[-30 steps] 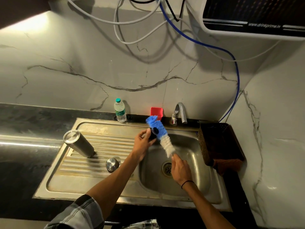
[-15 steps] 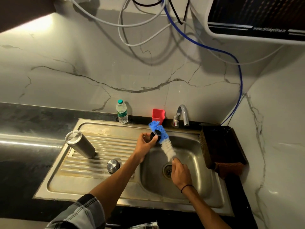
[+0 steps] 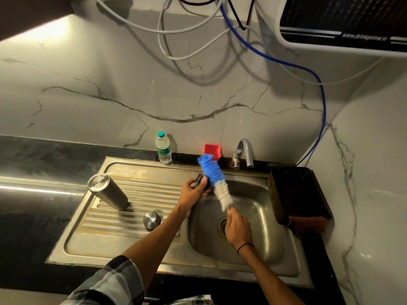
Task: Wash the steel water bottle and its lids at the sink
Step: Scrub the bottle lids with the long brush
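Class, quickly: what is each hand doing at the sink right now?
Left hand: grips a small dark lid.
Right hand: grips the bottle brush by its handle.

- "www.drinkprime.in" in white letters on the dark front panel of the water purifier [image 3: 352,23], top right.
- Plastic bottle [image 3: 163,148] label: print too small to read.

Your single head-worn wide-angle camera looks forward and steeply down from close above the rectangular stainless-steel sink [image 3: 114,249], facing the marble-patterned back wall [image 3: 110,84]; no second view overlaps it.
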